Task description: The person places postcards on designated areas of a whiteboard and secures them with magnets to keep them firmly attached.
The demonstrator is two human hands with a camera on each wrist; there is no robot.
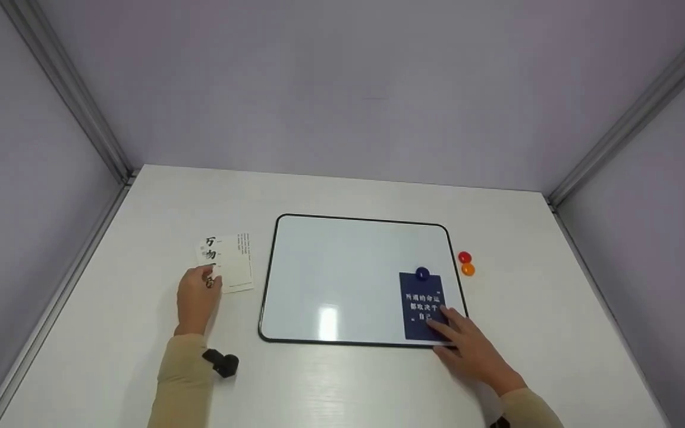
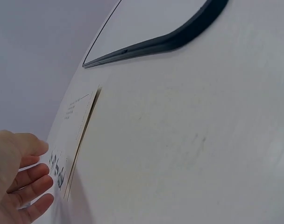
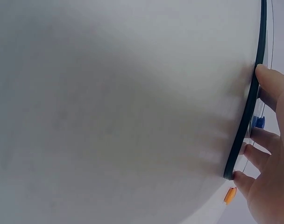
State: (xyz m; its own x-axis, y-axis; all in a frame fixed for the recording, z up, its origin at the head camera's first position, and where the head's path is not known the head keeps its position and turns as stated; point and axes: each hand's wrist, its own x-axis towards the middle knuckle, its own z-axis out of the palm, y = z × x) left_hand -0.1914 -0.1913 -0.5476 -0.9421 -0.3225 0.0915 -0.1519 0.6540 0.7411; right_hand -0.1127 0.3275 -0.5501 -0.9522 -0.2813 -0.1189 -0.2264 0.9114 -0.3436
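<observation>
At the left, white cards [image 1: 235, 261] with black writing lie in a small pile. My left hand [image 1: 197, 295] is over their lower left part, its fingers loosely bent right at the writing; in the left wrist view, the hand [image 2: 20, 177] is beside the pile, nothing gripped. A black-framed whiteboard [image 1: 342, 267] lies flat in the middle. On its lower right corner is a dark blue card [image 1: 417, 324] with white writing, a blue round magnet [image 1: 422, 273] at its top edge. My right hand [image 1: 472, 351] rests fingertips on this card, thumb at the board's bottom frame.
A red magnet [image 1: 465, 257] and an orange magnet [image 1: 468, 270] sit just right of the board. All lie on a white table [image 1: 342, 392], with grey walls at the back and both sides. A black wrist camera [image 1: 223, 362] sticks out from my left sleeve.
</observation>
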